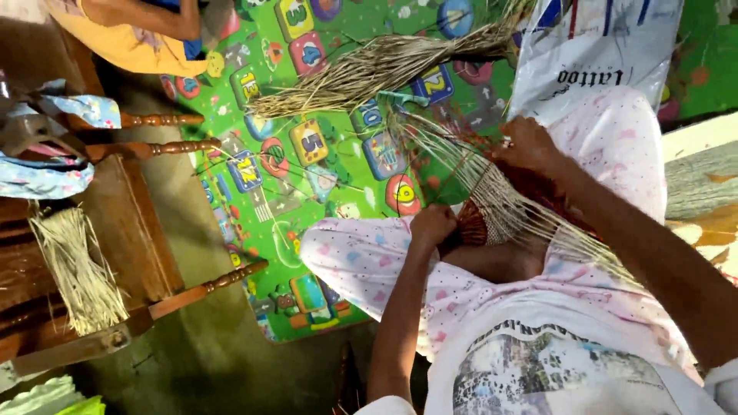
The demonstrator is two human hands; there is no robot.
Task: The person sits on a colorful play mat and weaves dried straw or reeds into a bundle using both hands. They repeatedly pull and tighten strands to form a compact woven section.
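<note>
A half-woven piece of pale straw (503,207) with a reddish-brown woven part (473,227) lies across my lap, its loose strands fanning out up-left and down-right. My left hand (432,225) is closed on the woven edge at the lower left. My right hand (526,146) pinches several strands at the upper side of the piece. My legs are in pink-spotted white trousers (361,257).
A loose bundle of dry straw (384,65) lies on a green play mat with number tiles (307,146). A wooden chair (115,207) at left carries cut straw (77,269). A white plastic bag (600,46) and another person in orange (131,34) are beyond.
</note>
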